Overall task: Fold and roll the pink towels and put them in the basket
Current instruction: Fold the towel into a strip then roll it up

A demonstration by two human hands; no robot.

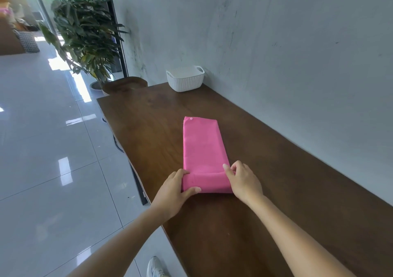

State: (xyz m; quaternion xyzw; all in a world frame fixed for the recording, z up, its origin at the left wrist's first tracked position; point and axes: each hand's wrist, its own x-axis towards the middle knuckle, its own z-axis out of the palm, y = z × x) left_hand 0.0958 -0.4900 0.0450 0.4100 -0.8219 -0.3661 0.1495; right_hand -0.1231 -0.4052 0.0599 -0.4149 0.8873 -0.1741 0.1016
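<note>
Gripping the near end of the towel [203, 147], the left hand [176, 189] and right hand [244, 181] curl round its first turn. It lies mid-table [148, 127], soft, light and prone to loosening, so hold both roll ends. Basket [185, 79] stands far, by the wall [276, 42]; nothing lies between.

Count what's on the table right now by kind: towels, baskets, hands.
pink towel: 1
white basket: 1
hands: 2, the left hand and the right hand, each gripping the towel's rolled near end
Total: 4
</note>
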